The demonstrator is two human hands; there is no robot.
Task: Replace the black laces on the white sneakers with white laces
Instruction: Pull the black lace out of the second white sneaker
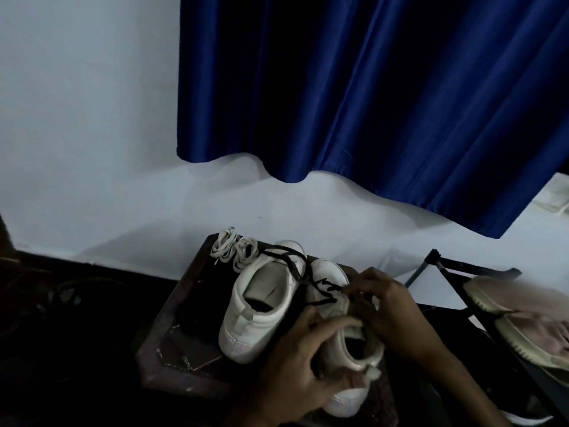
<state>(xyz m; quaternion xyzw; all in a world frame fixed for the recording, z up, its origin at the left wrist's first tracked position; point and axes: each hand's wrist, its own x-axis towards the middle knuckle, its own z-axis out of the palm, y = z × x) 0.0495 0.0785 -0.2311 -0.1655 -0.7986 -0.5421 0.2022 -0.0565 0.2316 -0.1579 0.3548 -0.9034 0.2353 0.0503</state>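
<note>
Left hand (304,359): fingers and thumb curled round the inner side and collar of the near sneaker (345,400), clamping it. Right hand (388,315): draped over the far side of the same shoe, fingertips bent in at the eyelet rows, pinching the black lace (321,286) where it meets the tongue.

Near sneaker: smooth white upper, padded collar, rounded toe pointing away; heel toward the person. Thin, flat black lace zigzags across the front, then runs loose leftward over the second sneaker (261,303).

Second sneaker: same white make, touching the held one on its left, opening up, tongue pale.

White laces (234,251): two flat, coiled bundles at the far corner of the table (172,343), just beyond the second sneaker's toe, well apart from both hands.

Table: dark, scuffed, angular top.

Behind: glossy blue curtain (369,87) in deep folds against a pale wall (92,118).

Right: dark rack (455,268) with beige ribbed-sole shoes.
</note>
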